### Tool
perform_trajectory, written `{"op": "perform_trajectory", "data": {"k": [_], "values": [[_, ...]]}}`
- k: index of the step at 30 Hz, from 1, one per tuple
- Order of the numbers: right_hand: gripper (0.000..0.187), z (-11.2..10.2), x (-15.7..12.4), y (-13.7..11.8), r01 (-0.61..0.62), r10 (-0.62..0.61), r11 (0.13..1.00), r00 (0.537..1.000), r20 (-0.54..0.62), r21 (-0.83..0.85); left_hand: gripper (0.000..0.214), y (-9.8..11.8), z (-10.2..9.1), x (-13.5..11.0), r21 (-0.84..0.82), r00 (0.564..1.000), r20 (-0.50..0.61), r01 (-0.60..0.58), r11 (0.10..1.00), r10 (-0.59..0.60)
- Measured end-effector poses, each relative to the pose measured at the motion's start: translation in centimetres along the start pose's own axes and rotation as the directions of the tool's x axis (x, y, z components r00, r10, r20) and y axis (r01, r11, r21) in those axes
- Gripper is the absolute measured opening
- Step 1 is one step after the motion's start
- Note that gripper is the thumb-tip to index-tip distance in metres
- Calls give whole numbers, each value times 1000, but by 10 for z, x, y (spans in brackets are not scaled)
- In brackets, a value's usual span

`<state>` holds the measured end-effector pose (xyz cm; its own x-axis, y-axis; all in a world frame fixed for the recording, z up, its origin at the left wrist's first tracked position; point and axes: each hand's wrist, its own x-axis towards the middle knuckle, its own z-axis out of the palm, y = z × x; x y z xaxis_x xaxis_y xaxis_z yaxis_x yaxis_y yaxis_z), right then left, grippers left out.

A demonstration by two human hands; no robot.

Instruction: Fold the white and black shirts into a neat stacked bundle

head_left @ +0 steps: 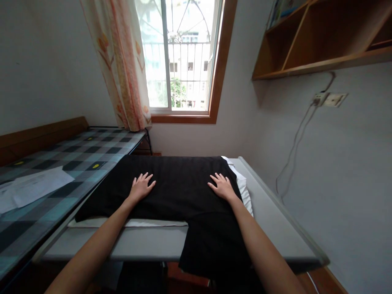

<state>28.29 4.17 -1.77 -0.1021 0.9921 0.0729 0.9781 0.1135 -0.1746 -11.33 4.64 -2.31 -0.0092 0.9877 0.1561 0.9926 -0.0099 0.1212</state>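
Observation:
A black garment (pixel 180 192) lies spread across a grey table (pixel 269 212), on top of a white cloth (pixel 245 185) that shows at its edges. Part of the garment hangs over the table's near edge. My left hand (pixel 141 186) rests flat on the garment's left half, fingers spread and open. My right hand (pixel 222 186) lies flat on its right half, fingers also spread. Neither hand holds anything.
A bed with a checked blue and black cover (pixel 61 163) stands to the left, with white paper (pixel 30 185) on it. A window (pixel 180 57) with a patterned curtain (pixel 122 65) is ahead. A wooden shelf (pixel 321 36) and a wall socket (pixel 329 99) with a cable are on the right.

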Motion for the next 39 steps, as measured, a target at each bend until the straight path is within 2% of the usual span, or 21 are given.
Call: {"op": "perform_trajectory", "data": {"k": [13, 19, 24, 31, 39], "values": [[59, -2, 1, -10, -48, 48, 999, 998, -27, -5, 49, -10, 2, 8, -36, 1000, 6, -12, 999, 13], [63, 1, 4, -9, -63, 64, 996, 998, 10, -57, 70, 0, 1, 7, -9, 997, 69, 24, 1000, -23], [63, 3, 16, -6, -66, 68, 995, 998, 17, -79, 71, 4, 1, 15, 12, 993, 113, 17, 1000, -19], [63, 2, 36, -4, -82, 85, 994, 996, 40, -67, 70, 4, 4, 34, 12, 994, 108, 20, 1000, -21], [58, -3, 25, 0, -22, 23, 998, 1000, 0, -56, 64, 6, 1, 28, -5, 999, 47, -5, 1000, 5]]}}
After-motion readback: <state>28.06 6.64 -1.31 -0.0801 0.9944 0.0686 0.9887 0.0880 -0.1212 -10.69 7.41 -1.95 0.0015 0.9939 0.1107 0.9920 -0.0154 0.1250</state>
